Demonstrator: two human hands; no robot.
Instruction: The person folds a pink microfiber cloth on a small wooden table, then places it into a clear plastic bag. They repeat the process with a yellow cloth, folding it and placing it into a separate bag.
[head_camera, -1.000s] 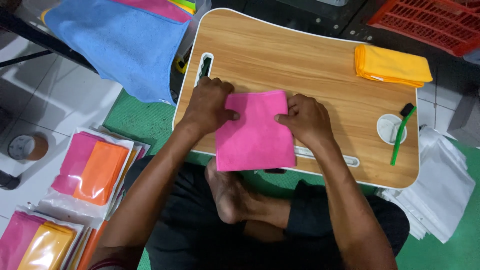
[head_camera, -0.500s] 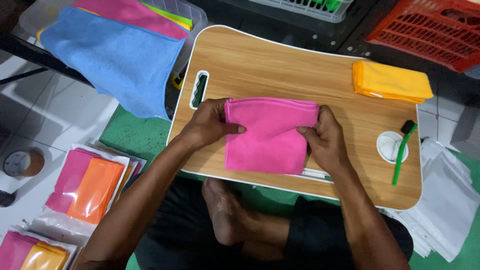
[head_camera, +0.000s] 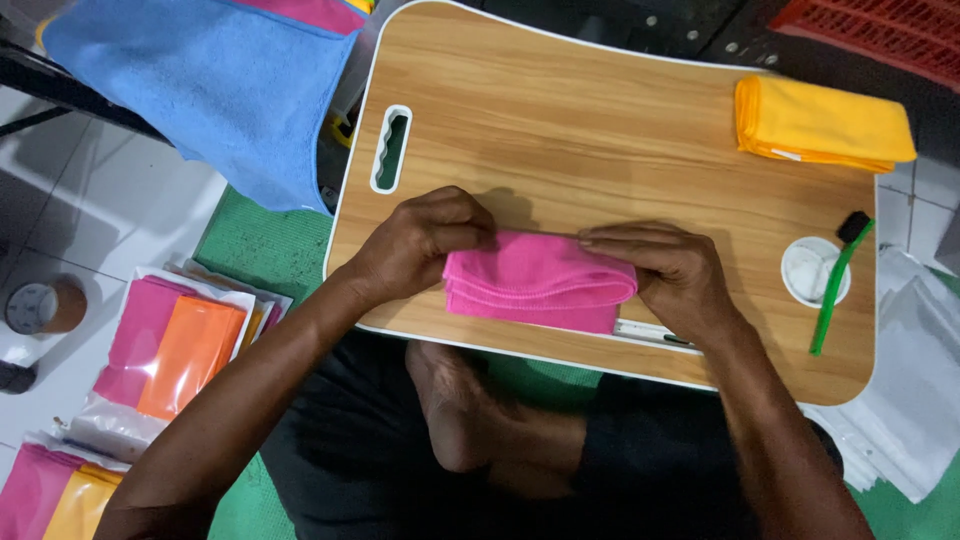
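Pink microfibre cloth (head_camera: 540, 283), folded into a thick narrow band, is lying in the lower middle of the head view, near the front edge of the pale wood-grain lap table with a white rim (head_camera: 600, 110). The left hand (head_camera: 425, 243) is curling over the band's left end, fingers bunched together and gripping the layers. The right hand (head_camera: 668, 268) is lying flat along the top fold and right end, fingers straight and close together, pressing down on the cloth.

Judging from how the layers are stacking, the fold is being flattened, and it is looking best served by keeping the flat hand sliding along the crease while the other end is pinned, so the edges are staying lined up and no layer is creeping out at the front. The bottom layer is showing slightly below the upper ones, so squaring that edge seems worth the care.

Elsewhere in this view, a folded orange-yellow cloth (head_camera: 822, 125) is sitting at the upper right of the table, a green-handled brush (head_camera: 838, 285) is leaning across a small round white dish (head_camera: 806, 268) at the right, a large blue cloth (head_camera: 200, 90) is hanging at the upper left, and clear packets of pink and orange cloths (head_camera: 170, 350) are lying on the floor at the lower left.
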